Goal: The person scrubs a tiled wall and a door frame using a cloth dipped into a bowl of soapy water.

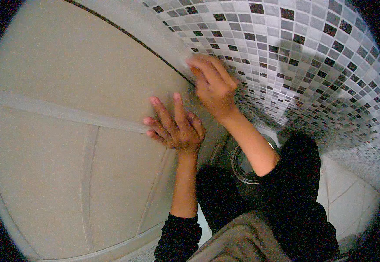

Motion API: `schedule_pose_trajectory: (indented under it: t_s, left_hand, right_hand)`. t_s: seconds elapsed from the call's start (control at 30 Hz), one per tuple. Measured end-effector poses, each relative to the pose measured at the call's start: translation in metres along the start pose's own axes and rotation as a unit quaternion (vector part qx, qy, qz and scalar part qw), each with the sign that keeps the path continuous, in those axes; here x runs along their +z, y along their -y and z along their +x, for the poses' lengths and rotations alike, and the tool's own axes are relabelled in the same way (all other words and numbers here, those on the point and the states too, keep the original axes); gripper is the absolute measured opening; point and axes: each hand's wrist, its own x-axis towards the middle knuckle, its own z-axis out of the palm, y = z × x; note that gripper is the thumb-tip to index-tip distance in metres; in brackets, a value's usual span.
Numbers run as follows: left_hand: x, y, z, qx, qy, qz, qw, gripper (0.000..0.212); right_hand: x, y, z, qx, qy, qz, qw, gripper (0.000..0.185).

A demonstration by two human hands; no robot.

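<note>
My left hand is spread with its fingers apart against a beige tiled or panelled surface; whether it presses on it is hard to tell. Higher and to the right, my right hand has its fingers bent at a pale grey strip. This strip runs between the beige surface and a mosaic-tiled wall. A thin dark gap borders the strip and ends near the right hand. The right fingertips are blurred, so anything small between them cannot be made out.
Beneath my right forearm is a round rimmed container, partly hidden. My dark-clothed knees are close to the mosaic wall. Light floor tiles show at the right. Pale bands divide the beige surface.
</note>
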Motion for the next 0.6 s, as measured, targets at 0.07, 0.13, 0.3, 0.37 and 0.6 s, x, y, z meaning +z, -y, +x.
schedule_pose_trajectory:
  t_s: [0.07, 0.13, 0.3, 0.37, 0.6]
  left_hand:
    - [0.001, 0.002, -0.003, 0.0, 0.003, 0.003, 1.0, 0.038]
    - [0.005, 0.0, -0.002, 0.0, 0.003, 0.001, 1.0, 0.038]
    - [0.009, 0.001, 0.006, 0.003, -0.002, -0.011, 1.0, 0.038]
    - [0.007, 0.001, 0.009, 0.003, -0.002, -0.009, 1.0, 0.038]
    - [0.012, 0.001, 0.01, 0.002, -0.014, -0.009, 1.0, 0.038]
  right_hand:
    - [-0.02, -0.022, -0.038, 0.014, 0.053, 0.007, 0.998, 0.02]
    - [-0.02, -0.017, -0.027, -0.004, 0.051, -0.003, 0.999, 0.019]
    - [-0.004, 0.003, 0.002, 0.0, 0.058, 0.022, 0.998, 0.019]
    - [-0.01, -0.006, -0.011, -0.04, 0.054, -0.016, 0.998, 0.02]
    - [-0.003, -0.008, 0.017, -0.088, 0.053, -0.021, 0.994, 0.019]
